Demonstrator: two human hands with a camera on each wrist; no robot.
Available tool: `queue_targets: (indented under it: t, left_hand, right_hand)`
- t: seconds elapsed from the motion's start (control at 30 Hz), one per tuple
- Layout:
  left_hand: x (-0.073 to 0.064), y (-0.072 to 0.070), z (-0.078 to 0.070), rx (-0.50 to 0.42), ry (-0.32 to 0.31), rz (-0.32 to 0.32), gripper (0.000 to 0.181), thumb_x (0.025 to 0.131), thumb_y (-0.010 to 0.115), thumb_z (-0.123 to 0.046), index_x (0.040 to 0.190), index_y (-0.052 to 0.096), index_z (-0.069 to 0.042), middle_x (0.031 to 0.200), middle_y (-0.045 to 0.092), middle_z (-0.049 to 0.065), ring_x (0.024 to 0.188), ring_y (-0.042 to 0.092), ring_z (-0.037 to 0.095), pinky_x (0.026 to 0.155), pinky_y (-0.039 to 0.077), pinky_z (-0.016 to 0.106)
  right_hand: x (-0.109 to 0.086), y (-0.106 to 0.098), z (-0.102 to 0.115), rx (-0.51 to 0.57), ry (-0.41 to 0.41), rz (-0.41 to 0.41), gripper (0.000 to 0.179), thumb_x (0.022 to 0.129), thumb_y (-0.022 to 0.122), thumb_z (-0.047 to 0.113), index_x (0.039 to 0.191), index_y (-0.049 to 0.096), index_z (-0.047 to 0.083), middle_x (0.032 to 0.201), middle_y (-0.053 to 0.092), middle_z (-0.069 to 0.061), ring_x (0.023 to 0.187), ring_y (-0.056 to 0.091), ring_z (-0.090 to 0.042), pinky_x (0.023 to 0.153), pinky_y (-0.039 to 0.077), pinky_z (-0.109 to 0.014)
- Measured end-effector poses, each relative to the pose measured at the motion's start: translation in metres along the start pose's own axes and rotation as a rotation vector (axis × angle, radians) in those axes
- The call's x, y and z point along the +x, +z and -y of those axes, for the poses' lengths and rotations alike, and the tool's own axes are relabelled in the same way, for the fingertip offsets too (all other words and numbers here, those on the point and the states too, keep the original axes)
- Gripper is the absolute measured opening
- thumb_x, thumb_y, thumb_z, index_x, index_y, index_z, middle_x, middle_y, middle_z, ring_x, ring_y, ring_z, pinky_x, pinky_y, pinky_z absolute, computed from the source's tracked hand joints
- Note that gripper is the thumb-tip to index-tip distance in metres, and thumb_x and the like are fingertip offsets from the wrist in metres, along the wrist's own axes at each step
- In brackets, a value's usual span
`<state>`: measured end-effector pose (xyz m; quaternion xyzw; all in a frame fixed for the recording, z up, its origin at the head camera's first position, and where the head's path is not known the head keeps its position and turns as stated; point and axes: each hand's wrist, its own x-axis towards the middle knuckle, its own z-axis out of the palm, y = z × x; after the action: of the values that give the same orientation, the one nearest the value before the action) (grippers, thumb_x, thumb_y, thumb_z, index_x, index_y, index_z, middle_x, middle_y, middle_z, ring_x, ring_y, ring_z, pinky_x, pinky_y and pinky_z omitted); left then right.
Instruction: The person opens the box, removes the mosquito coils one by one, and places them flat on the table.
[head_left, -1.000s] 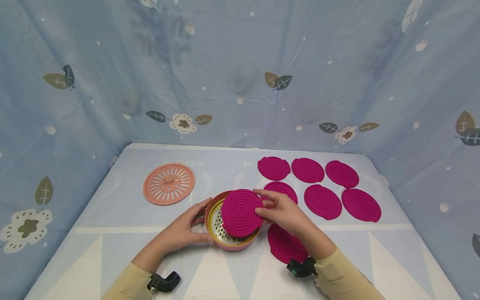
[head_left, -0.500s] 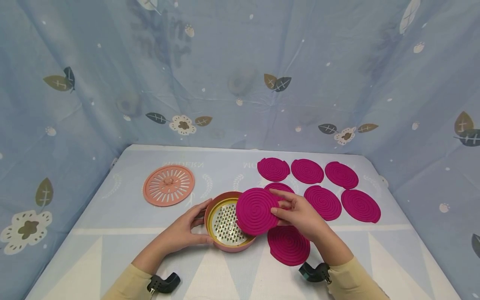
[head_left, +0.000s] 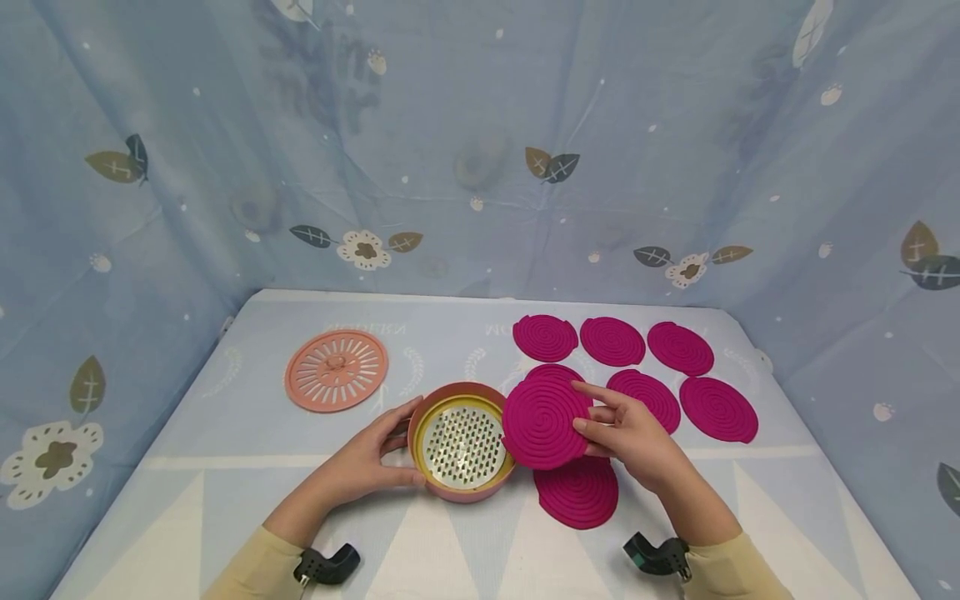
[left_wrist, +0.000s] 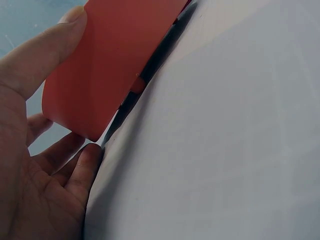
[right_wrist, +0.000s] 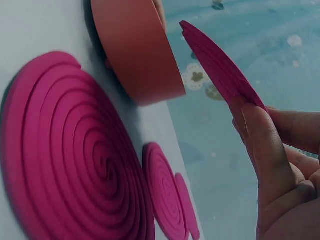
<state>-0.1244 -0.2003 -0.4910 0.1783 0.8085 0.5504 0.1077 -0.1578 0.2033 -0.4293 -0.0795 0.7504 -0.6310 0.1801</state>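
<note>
My left hand (head_left: 363,462) holds the side of a round salmon-coloured mosquito coil holder (head_left: 463,496). In the left wrist view, its thumb and fingers (left_wrist: 82,162) lie along the holder's red-looking wall (left_wrist: 115,55). A yellow inner ring and a perforated metal plate (head_left: 463,446) show inside. Between thumb and fingers, my right hand (head_left: 633,437) pinches a magenta mosquito coil (head_left: 546,423) by its right edge. That coil is raised just right of the holder, tilted edge-on in the right wrist view. Beneath it, another mosquito coil (head_left: 577,496) lies on the table, partly covered.
A slotted salmon lid (head_left: 336,372) lies at the table's left. Several more mosquito coils lie flat at the back right, among them a back-row coil (head_left: 612,341) and a far-right coil (head_left: 718,409). A patterned blue curtain (head_left: 480,150) surrounds the table.
My right hand has carried the pinched mosquito coil from above the holder off to the right, uncovering the perforated plate. The left hand stays on the holder.
</note>
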Motion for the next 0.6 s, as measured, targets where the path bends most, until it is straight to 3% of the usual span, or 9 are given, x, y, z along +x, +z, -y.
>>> queue_targets:
  t: [0.27, 0.6]
  left_hand:
    - [0.000, 0.000, 0.000, 0.004, -0.001, 0.003, 0.106, 0.072, 0.090, -0.034, 0.157, 0.027, -0.028, 0.155, 0.034, -0.001, 0.129, 0.051, 0.019, 0.110, 0.042, 0.030]
    - [0.000, 0.001, 0.000, -0.012, 0.023, 0.008, 0.104, 0.073, 0.090, -0.031, 0.156, 0.027, -0.028, 0.155, 0.033, 0.002, 0.130, 0.050, 0.022, 0.111, 0.041, 0.032]
  right_hand:
    - [-0.013, -0.017, -0.008, 0.037, 0.016, -0.035, 0.069, 0.089, 0.075, 0.013, 0.150, 0.042, 0.011, 0.093, 0.065, -0.017, 0.075, 0.068, -0.019, 0.073, 0.063, -0.035]
    - [-0.027, -0.029, -0.018, 0.089, 0.001, -0.066, 0.071, 0.092, 0.071, 0.011, 0.153, 0.034, 0.005, 0.087, 0.061, -0.011, 0.071, 0.065, -0.015, 0.073, 0.063, -0.034]
